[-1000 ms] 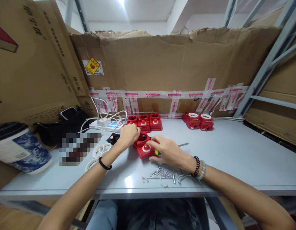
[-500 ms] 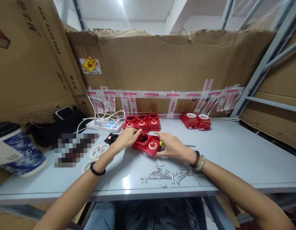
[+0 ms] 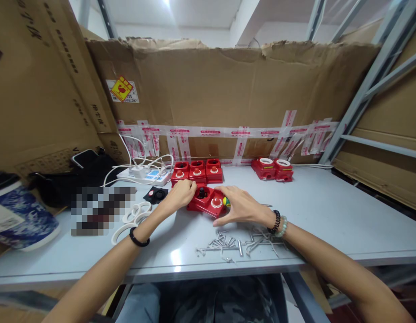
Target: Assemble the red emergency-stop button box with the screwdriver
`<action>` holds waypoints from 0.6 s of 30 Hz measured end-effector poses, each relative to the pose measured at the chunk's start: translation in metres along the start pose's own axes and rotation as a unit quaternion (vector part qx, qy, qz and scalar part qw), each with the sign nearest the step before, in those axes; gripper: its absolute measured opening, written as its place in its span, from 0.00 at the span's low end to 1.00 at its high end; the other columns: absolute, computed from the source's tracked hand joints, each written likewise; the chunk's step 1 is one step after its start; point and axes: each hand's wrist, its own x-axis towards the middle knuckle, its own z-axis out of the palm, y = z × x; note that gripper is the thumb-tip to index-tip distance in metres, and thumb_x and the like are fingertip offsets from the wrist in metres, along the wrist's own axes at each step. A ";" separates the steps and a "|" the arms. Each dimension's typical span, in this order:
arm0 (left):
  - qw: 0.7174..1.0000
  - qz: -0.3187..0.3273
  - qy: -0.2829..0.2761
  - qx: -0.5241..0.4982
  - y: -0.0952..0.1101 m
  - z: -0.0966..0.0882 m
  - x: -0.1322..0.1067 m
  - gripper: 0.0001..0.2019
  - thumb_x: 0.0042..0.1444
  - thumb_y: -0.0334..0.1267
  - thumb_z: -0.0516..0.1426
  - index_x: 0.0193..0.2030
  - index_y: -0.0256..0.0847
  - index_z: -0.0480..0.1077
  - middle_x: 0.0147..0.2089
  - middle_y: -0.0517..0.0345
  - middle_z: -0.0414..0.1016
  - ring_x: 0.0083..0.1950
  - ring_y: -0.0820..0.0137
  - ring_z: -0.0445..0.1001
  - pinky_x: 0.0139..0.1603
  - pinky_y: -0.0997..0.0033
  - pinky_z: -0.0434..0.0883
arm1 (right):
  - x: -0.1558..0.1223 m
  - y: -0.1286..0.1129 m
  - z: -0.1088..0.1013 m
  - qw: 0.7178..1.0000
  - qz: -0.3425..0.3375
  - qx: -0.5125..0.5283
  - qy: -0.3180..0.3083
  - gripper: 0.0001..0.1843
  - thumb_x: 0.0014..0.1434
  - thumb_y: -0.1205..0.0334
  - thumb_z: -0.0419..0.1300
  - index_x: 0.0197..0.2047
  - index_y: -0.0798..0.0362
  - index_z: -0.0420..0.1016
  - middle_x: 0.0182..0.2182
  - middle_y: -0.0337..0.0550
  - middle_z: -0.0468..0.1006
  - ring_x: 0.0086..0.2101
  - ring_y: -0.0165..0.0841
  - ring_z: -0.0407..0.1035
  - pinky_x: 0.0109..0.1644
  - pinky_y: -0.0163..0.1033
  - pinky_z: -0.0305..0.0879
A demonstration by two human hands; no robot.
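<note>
A red switch box [image 3: 208, 202] lies on the grey table [image 3: 329, 215] in front of me, with a dark hole and a red button in a white ring on top. My left hand [image 3: 180, 194] is curled against its left end. My right hand [image 3: 240, 205] cups its right end, thumb at the near edge. The yellow-green handle of a screwdriver [image 3: 225, 201] peeks out between my right fingers and the box. A heap of several loose metal screws [image 3: 233, 242] lies just in front of my right wrist.
A row of three red boxes [image 3: 196, 172] stands behind, and two more with white rings [image 3: 273, 168] at the back right. White rings [image 3: 133, 214], a black part [image 3: 156, 195], a power strip [image 3: 145, 176], a black bag [image 3: 76, 179] and a cup [image 3: 19, 215] lie left. Cardboard walls the back.
My left hand came back from the row of boxes to the red box's left end. The box has turned and slid slightly away. My right hand stayed at its right end.
</note>
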 end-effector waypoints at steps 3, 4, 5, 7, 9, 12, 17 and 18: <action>1.000 0.010 0.000 -0.009 -0.004 0.001 0.001 0.23 0.64 0.42 0.41 0.22 0.39 0.66 0.24 0.49 0.73 0.30 0.62 0.73 0.30 0.67 0.57 | 0.003 0.001 -0.001 1.000 0.007 0.014 0.020 0.40 0.44 0.42 0.65 0.57 0.54 0.65 0.46 0.53 0.75 0.45 0.44 0.69 0.46 0.48 0.64; 1.000 0.015 -0.002 -0.014 -0.005 0.001 0.002 0.23 0.64 0.43 0.41 0.22 0.40 0.65 0.24 0.50 0.72 0.29 0.62 0.72 0.30 0.68 0.57 | 0.004 0.002 -0.002 0.999 0.010 0.026 0.018 0.36 0.46 0.46 0.65 0.55 0.54 0.67 0.45 0.51 0.76 0.42 0.42 0.70 0.45 0.46 0.64; 1.000 0.021 -0.003 -0.020 -0.006 0.001 0.002 0.23 0.64 0.44 0.40 0.21 0.40 0.64 0.23 0.52 0.71 0.29 0.62 0.72 0.29 0.68 0.56 | 0.005 0.003 -0.003 0.999 0.014 0.039 0.014 0.32 0.47 0.49 0.64 0.53 0.54 0.67 0.44 0.49 0.77 0.40 0.40 0.71 0.44 0.45 0.64; 0.999 0.033 -0.005 -0.031 -0.007 0.001 0.002 0.24 0.64 0.48 0.40 0.21 0.41 0.62 0.22 0.54 0.70 0.28 0.63 0.71 0.29 0.68 0.56 | 0.006 0.006 -0.005 0.998 0.023 0.058 0.009 0.29 0.47 0.53 0.64 0.52 0.53 0.68 0.43 0.47 0.78 0.39 0.38 0.71 0.43 0.44 0.65; 0.998 0.044 -0.005 -0.042 -0.007 0.001 0.000 0.24 0.64 0.49 0.40 0.21 0.42 0.60 0.23 0.55 0.70 0.28 0.64 0.70 0.29 0.69 0.56 | 0.007 0.008 -0.004 0.998 0.025 0.057 0.017 0.29 0.46 0.54 0.64 0.52 0.53 0.68 0.45 0.48 0.77 0.41 0.39 0.71 0.45 0.45 0.64; 0.997 0.057 -0.004 -0.056 -0.006 0.000 -0.002 0.23 0.63 0.51 0.41 0.22 0.42 0.59 0.23 0.56 0.69 0.28 0.65 0.69 0.29 0.69 0.56 | 0.008 0.009 0.000 0.998 0.018 0.047 0.031 0.30 0.45 0.52 0.65 0.51 0.55 0.69 0.46 0.50 0.76 0.43 0.40 0.70 0.47 0.45 0.64; 0.994 0.070 -0.006 -0.084 -0.004 -0.002 -0.004 0.22 0.63 0.53 0.41 0.25 0.42 0.59 0.27 0.56 0.71 0.31 0.64 0.70 0.31 0.69 0.59 | 0.006 0.008 -0.008 0.998 0.044 0.043 0.019 0.26 0.45 0.58 0.64 0.49 0.53 0.70 0.43 0.46 0.78 0.39 0.37 0.71 0.43 0.40 0.64; 0.993 0.073 -0.010 -0.091 -0.003 -0.002 -0.005 0.22 0.63 0.53 0.41 0.26 0.41 0.60 0.28 0.56 0.72 0.32 0.64 0.71 0.32 0.69 0.61 | 0.005 0.009 -0.013 0.998 0.057 0.037 0.012 0.26 0.45 0.58 0.64 0.49 0.53 0.70 0.43 0.45 0.78 0.39 0.37 0.71 0.42 0.40 0.63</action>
